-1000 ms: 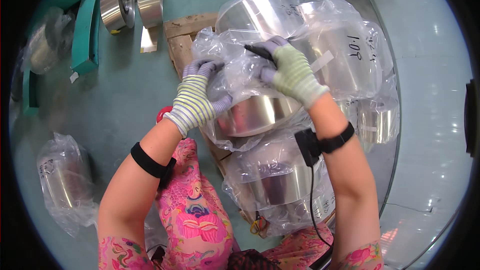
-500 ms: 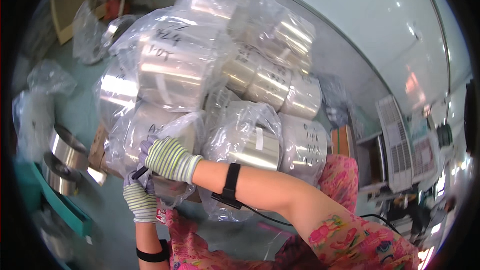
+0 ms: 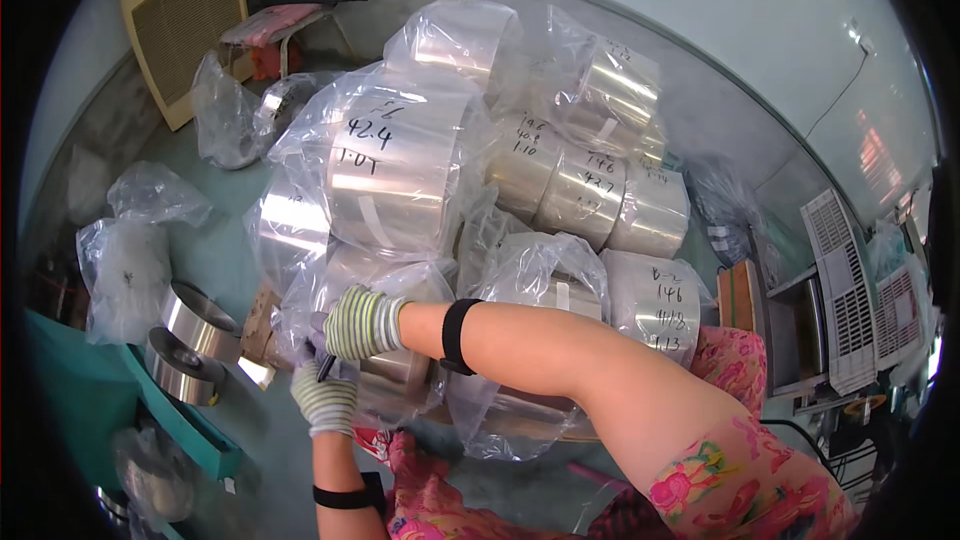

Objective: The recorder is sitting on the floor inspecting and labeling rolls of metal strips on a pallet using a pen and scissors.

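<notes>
Both gloved hands at the front-left of a wrapped roll, black rod between them

Right hand (image 3: 365,323), in a green-and-white striped knit glove with lavender fingers, is at the left side of a silver, shiny cylindrical roll (image 3: 395,365) in a clear plastic bag (image 3: 297,315). Left hand (image 3: 325,400), same glove type, sits just below and slightly left, close to the right. Fingers of both are curled at the bag's edge; cannot tell whether either grip is clenched on plastic.

Slim black pen-like rod (image 3: 325,368) lies between the two grips, against the left hand's upper fingers. Long axis tilted, upper end leaning right toward the right hand, lower end toward the left hand. Which grip holds it: cannot tell.

Wrapped roll is right of the left grip, partly under the right hand and wrist. Its long axis is unclear, bag and arm cover much of it. Directly behind lies a larger silver roll (image 3: 400,170) in clear plastic, axis running roughly left to right, handwriting on its curved side.

Wooden pallet (image 3: 262,335) shows left of the hands; beyond it, two bare silver coils (image 3: 183,370) beside a teal metal frame (image 3: 190,425).
</notes>
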`<act>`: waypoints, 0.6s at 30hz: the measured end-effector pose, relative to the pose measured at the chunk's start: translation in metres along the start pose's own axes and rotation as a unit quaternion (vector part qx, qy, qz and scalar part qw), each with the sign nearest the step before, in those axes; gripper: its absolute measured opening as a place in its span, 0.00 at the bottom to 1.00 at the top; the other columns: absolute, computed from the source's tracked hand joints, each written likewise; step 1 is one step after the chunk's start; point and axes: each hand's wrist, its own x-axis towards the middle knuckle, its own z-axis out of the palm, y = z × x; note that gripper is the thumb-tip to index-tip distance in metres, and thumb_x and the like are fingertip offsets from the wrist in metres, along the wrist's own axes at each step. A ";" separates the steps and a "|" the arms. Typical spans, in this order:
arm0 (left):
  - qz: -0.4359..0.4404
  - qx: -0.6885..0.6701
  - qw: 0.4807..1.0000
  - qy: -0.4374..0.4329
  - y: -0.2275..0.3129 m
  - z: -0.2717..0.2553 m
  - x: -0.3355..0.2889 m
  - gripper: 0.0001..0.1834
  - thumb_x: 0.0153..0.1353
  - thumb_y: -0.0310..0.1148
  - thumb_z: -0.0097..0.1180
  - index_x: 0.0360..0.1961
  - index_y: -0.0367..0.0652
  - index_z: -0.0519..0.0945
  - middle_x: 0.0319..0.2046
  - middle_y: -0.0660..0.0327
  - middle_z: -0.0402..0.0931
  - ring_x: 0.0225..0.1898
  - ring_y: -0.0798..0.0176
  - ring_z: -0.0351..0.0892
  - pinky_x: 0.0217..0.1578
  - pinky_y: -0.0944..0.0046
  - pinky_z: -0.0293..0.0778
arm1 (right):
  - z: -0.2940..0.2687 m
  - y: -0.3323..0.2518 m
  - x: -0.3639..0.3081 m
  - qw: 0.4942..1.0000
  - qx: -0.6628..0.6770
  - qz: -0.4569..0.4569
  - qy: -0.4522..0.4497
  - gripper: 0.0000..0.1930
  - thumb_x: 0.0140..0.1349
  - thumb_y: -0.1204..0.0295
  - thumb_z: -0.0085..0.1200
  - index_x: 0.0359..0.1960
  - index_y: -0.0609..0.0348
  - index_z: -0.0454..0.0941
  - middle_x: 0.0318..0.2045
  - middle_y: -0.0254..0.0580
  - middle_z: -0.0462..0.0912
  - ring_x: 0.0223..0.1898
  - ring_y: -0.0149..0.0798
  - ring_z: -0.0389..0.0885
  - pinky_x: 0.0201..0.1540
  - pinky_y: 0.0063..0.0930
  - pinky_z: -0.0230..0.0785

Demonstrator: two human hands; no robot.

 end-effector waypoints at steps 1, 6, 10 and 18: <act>0.042 0.022 0.999 0.007 -0.021 0.000 0.002 0.27 0.42 0.35 0.60 0.45 0.32 0.72 0.30 0.47 0.76 0.32 0.45 0.76 0.35 0.57 0.72 | -0.004 -0.005 0.004 1.000 -0.003 0.000 -0.005 0.10 0.52 0.68 0.44 0.29 0.57 0.75 0.27 0.46 0.76 0.25 0.45 0.78 0.18 0.41 0.68; 0.027 -0.008 1.000 0.002 -0.037 0.003 0.010 0.23 0.42 0.39 0.62 0.42 0.42 0.77 0.25 0.51 0.77 0.28 0.49 0.77 0.29 0.56 0.73 | 0.012 0.009 0.011 1.000 0.028 -0.001 0.004 0.09 0.51 0.68 0.45 0.31 0.57 0.76 0.30 0.44 0.78 0.27 0.44 0.80 0.23 0.41 0.71; 0.076 0.123 0.987 -0.074 0.019 -0.019 0.027 0.16 0.46 0.45 0.60 0.33 0.47 0.80 0.27 0.53 0.78 0.27 0.49 0.77 0.29 0.56 0.73 | -0.010 0.039 0.016 0.996 0.035 -0.004 -0.088 0.10 0.48 0.67 0.52 0.32 0.56 0.75 0.32 0.45 0.78 0.30 0.47 0.80 0.28 0.39 0.72; -0.072 0.070 0.985 -0.141 0.013 -0.044 0.032 0.19 0.37 0.44 0.59 0.25 0.37 0.80 0.23 0.46 0.76 0.28 0.48 0.77 0.31 0.58 0.73 | -0.024 0.010 -0.024 0.978 0.118 0.126 0.118 0.18 0.45 0.67 0.59 0.40 0.57 0.74 0.37 0.48 0.75 0.34 0.49 0.76 0.36 0.39 0.70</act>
